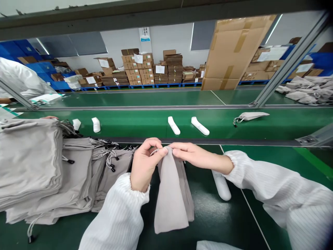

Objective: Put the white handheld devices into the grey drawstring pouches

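Both of my hands pinch the top of a grey-beige cloth drawstring pouch point(170, 198), which hangs down onto the dark green bench. My left hand point(147, 163) grips the pouch's left upper edge, with a thin cord looped near its fingers. My right hand point(195, 156) holds the opposite upper edge, and its fingertips meet the cloth beside my left thumb. A white foam-like moulded piece point(221, 185) lies on the bench under my right forearm. To the left of my left hand is a stack of folded grey-beige pouches point(31, 159) with cords and black cord ends.
A green conveyor belt point(130, 130) runs across behind the bench, carrying several white moulded pieces point(174, 125) and a grey-beige pouch point(249, 117). Another person's hand point(49, 117) shows behind the stack. Metal frame bars point(288, 62) and stacked cardboard boxes point(137, 67) stand beyond.
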`<action>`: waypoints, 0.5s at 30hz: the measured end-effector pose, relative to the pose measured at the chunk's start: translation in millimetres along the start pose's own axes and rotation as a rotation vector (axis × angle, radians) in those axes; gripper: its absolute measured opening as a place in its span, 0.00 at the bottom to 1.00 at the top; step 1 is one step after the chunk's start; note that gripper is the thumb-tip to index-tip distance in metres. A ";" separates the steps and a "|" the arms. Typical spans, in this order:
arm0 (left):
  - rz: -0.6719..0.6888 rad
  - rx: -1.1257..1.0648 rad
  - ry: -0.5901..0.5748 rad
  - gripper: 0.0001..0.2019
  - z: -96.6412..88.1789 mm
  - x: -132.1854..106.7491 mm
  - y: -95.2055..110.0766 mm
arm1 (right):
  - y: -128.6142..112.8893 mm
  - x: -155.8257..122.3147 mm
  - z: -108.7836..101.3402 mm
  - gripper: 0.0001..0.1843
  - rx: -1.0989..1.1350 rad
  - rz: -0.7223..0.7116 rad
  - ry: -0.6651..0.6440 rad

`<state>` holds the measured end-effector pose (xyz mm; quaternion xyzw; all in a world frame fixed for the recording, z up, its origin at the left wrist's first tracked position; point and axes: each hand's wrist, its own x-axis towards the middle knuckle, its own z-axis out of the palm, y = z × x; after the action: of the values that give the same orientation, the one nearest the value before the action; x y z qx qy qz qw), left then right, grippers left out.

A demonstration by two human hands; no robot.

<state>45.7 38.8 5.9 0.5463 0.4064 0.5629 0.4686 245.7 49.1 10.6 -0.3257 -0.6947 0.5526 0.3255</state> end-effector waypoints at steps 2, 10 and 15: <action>-0.079 -0.068 0.058 0.13 -7.0 3.7 2.8 | -14.8 -15.1 -6.9 0.03 0.215 0.089 0.077; 0.115 0.427 -0.127 0.10 -23.6 5.8 -38.0 | -51.7 -33.4 -109.3 0.12 0.275 -0.391 0.869; 0.285 0.827 -0.271 0.08 -27.6 1.9 -69.5 | 6.7 -5.8 -187.7 0.07 -0.532 -0.405 1.138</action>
<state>24.1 58.2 -63.0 0.8064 0.4530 0.3358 0.1781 402.1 149.9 36.8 -0.4992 -0.5744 0.0314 0.6479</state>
